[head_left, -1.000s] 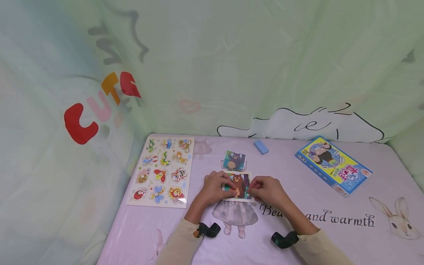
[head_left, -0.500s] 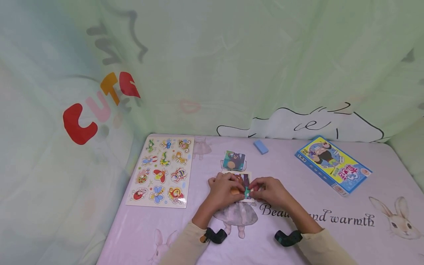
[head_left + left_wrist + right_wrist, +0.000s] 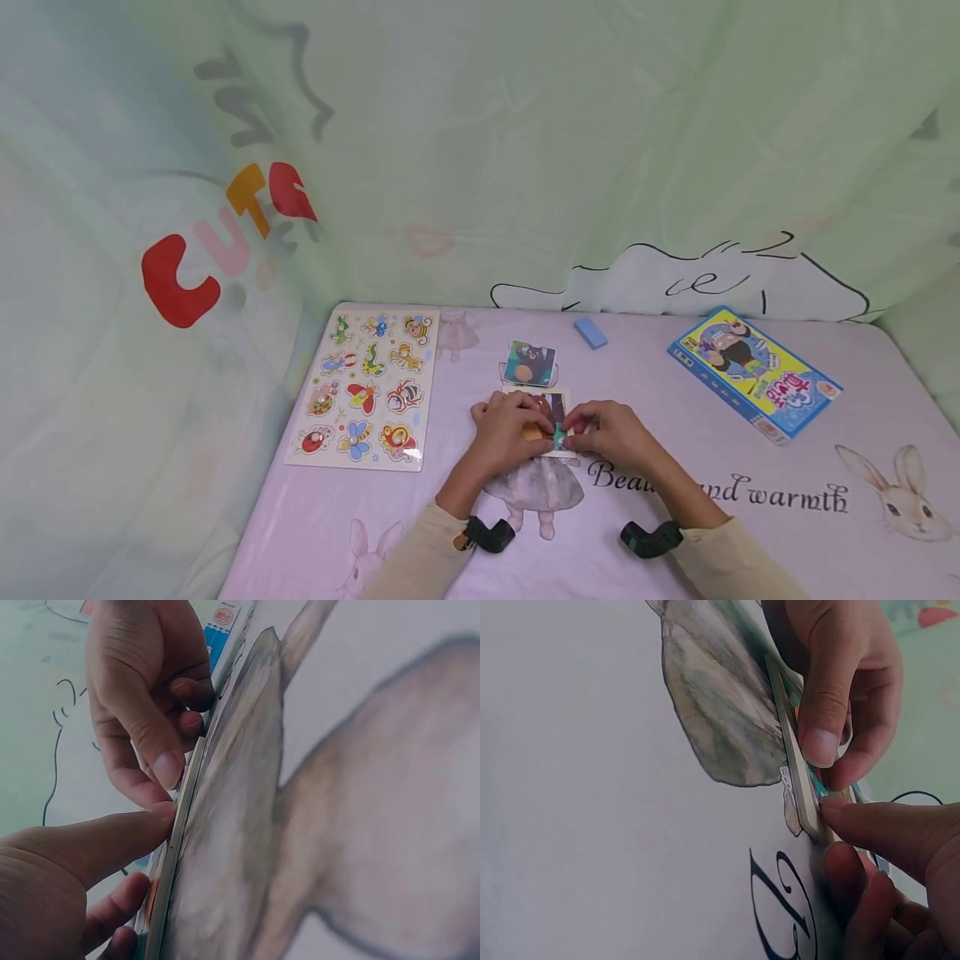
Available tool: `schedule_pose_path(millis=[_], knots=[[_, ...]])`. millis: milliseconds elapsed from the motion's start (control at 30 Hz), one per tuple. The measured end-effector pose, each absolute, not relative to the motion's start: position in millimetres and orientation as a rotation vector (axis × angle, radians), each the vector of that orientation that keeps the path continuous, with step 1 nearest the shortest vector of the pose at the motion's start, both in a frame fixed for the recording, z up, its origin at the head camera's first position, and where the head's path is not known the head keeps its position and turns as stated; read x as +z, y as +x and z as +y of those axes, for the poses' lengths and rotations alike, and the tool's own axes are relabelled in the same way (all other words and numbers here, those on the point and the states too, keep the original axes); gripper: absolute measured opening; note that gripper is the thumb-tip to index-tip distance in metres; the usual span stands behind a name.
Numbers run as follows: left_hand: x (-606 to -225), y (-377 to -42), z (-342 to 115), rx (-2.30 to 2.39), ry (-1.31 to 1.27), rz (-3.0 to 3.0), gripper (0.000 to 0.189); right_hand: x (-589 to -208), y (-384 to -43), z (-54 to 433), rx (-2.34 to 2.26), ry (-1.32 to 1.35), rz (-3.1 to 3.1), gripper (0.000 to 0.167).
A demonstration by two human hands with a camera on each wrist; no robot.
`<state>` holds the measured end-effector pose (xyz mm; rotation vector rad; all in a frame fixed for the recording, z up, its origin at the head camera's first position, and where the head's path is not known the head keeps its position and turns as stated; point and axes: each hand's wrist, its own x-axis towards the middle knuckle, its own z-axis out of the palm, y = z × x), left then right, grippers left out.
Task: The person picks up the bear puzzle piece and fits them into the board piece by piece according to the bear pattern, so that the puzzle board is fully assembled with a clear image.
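Observation:
A small bear jigsaw puzzle (image 3: 558, 407) lies on the table in the head view, largely hidden by the hands. At its lower right is a teal puzzle piece (image 3: 561, 435). My left hand (image 3: 510, 429) reaches over the bear picture, with thumb and forefinger at the piece's left side. From the right, my right hand (image 3: 611, 433) pinches at the same piece by the frame's edge. In the right wrist view, the right thumb (image 3: 855, 817) rests on the puzzle, and the left thumb (image 3: 821, 731) is close by. The fingertips' exact contact with the piece is partly hidden.
A bear picture card (image 3: 530, 364) lies just behind the puzzle. Further back is a blue block (image 3: 591, 333). An insect peg puzzle board (image 3: 363, 390) lies at the left, and a blue and yellow game box (image 3: 753, 375) at the right. A curtain (image 3: 480, 167) hangs behind.
My left hand has moved right across the bear picture to the teal piece, covering more of the bear. The right hand has barely shifted. Little differs over the last half second.

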<state>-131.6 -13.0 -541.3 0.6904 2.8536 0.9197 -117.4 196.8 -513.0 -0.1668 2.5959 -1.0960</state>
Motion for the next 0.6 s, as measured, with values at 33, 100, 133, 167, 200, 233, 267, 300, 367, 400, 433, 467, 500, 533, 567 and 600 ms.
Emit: schedule_pose_path(millis=[33, 100, 133, 167, 200, 233, 267, 300, 367, 400, 433, 467, 500, 533, 567, 600], knots=[[-541.2, -131.7, -12.9, 0.916, 0.689, 2.854, 0.010, -513.2, -117.6, 196.7, -1.093, -0.161, 2.595, 0.013], [-541.1, -131.9, -12.8, 0.914, 0.687, 2.854, 0.010, -513.6, -118.0, 196.3, -1.085, -0.161, 2.600, 0.013], [-541.2, -131.9, -12.9, 0.917, 0.686, 2.855, 0.010, -513.9, -118.1, 196.0, -1.082, -0.165, 2.601, 0.013], [-541.3, -131.9, -13.0, 0.916, 0.684, 2.855, 0.010, -514.1, -118.2, 195.8, -1.080, -0.163, 2.603, 0.013], [-541.4, -132.0, -13.0, 0.915, 0.683, 2.854, 0.010, -514.5, -118.4, 195.9, -1.078, -0.171, 2.605, 0.014], [-541.5, -132.0, -13.1, 0.916, 0.682, 2.854, 0.009, -514.5, -118.6, 195.9, -1.078, -0.177, 2.607, 0.014], [-541.6, -132.1, -13.1, 0.918, 0.680, 2.854, 0.009, -514.6, -118.7, 196.1, -1.078, -0.183, 2.609, 0.014], [-541.7, -132.1, -13.2, 0.922, 0.679, 2.852, 0.009, -514.6, -118.8, 196.0, -1.081, -0.174, 2.607, 0.015], [-541.4, -132.3, -13.3, 0.929, 0.675, 2.848, 0.009, -514.0, -118.8, 196.0, -1.089, -0.182, 2.605, 0.016], [-541.2, -132.3, -13.3, 0.935, 0.673, 2.843, 0.008, -513.4, -118.6, 195.9, -1.092, -0.192, 2.604, 0.016], [-541.0, -132.4, -13.5, 0.942, 0.669, 2.836, 0.008, -513.1, -118.5, 195.5, -1.095, -0.187, 2.604, 0.017], [-540.9, -132.4, -13.6, 0.947, 0.665, 2.830, 0.008, -512.5, -118.3, 195.1, -1.098, -0.188, 2.603, 0.017], [-540.7, -132.6, -13.7, 0.952, 0.661, 2.823, 0.008, -511.7, -118.1, 194.6, -1.098, -0.184, 2.604, 0.017], [-540.7, -132.7, -13.9, 0.955, 0.657, 2.816, 0.008, -511.2, -118.0, 194.2, -1.097, -0.184, 2.605, 0.017], [-540.7, -132.9, -14.1, 0.960, 0.653, 2.808, 0.008, -510.7, -117.9, 193.8, -1.095, -0.181, 2.608, 0.016], [-540.6, -133.1, -14.3, 0.964, 0.652, 2.802, 0.008, -510.4, -117.9, 193.4, -1.092, -0.175, 2.610, 0.016]])
